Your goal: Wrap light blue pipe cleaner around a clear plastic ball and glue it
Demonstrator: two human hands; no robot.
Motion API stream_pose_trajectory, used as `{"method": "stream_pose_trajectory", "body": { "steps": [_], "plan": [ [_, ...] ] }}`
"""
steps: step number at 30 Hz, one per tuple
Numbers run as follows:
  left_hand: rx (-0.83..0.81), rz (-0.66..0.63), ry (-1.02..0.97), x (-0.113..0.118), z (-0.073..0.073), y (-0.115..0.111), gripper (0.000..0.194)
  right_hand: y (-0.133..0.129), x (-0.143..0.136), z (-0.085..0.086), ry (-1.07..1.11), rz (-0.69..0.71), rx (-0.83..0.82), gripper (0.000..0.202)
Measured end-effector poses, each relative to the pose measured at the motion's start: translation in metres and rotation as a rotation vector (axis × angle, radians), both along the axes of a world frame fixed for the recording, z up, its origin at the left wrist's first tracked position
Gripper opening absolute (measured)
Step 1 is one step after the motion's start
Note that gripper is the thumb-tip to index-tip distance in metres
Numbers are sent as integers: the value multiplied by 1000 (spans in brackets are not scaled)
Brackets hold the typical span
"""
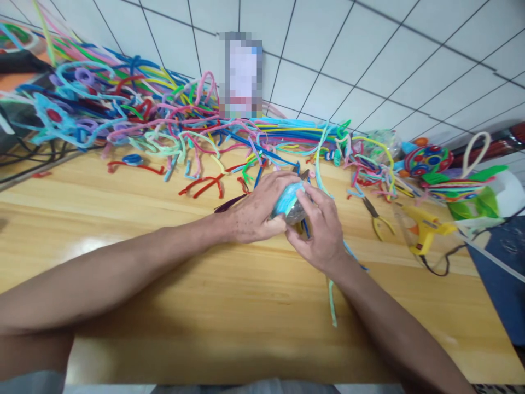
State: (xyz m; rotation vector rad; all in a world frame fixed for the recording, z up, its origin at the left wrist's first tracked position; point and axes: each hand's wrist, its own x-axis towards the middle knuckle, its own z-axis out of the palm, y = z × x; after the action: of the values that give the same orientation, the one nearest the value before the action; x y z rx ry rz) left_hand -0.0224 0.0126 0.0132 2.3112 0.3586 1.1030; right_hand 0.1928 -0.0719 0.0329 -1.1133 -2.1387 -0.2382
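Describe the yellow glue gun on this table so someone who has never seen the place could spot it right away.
Start at the wooden table and go to its right end, past the person's right hand. The glue gun lies flat there, a dark cord trailing from it, just right of the yellow-handled pliers. It is the only chunky, solid yellow tool; the pliers are thin and everything else nearby is fuzzy wire.

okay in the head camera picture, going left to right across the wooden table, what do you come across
Tangled heap of pipe cleaners → left hand → light blue wrapped object held in both hands → right hand → pliers → yellow glue gun → green and multicoloured pipe-cleaner crafts.
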Motion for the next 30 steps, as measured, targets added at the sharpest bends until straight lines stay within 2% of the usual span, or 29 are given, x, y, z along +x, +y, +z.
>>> {"method": "stream_pose_trajectory", "body": {
  "steps": [3,10,15,21,27,30],
  "plan": [
    [-3,5,-5,1,0,1,72,0,0,0,2,-6,-8,86],
    [-35,23,-2,1,8,-6,55,-1,-2,-2,24,-12,-7,86],
    [-47,27,-12,2,6,-11,61,0,5,-1,23,-12,-46,90],
    [-58,75,-61,6,-2,-8,80,7,19,2,-55,71,23,90],
    [-202,117,-41,7,7,-11,54,3,16,0,-69,99,-36,89],
    [-247,120,-46,6,10,-15,48,1,14,1,-27,107,-68,90]
  ]
}}
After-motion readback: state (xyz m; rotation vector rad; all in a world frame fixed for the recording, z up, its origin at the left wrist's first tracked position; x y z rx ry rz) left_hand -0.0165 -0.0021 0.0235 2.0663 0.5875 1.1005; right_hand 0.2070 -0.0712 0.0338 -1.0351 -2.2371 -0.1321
